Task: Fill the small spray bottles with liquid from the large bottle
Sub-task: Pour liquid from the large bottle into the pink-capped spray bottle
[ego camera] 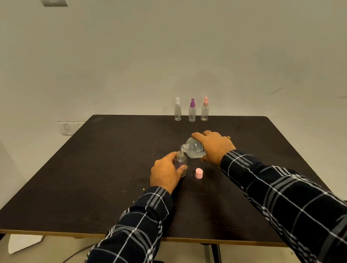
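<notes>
A large bottle [193,148], tilted in the right hand's [215,147] closed grip, meets the mouth of a small open bottle [181,161] clasped by the left hand [167,173] mid-desk [82,169]; a pink cap [198,173] stands just beside, and three capped spray bottles [191,111] line the far edge.

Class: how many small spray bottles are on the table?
4. Three capped stand in a row at the far edge: white, purple, pink. One uncapped in the left hand.
</notes>
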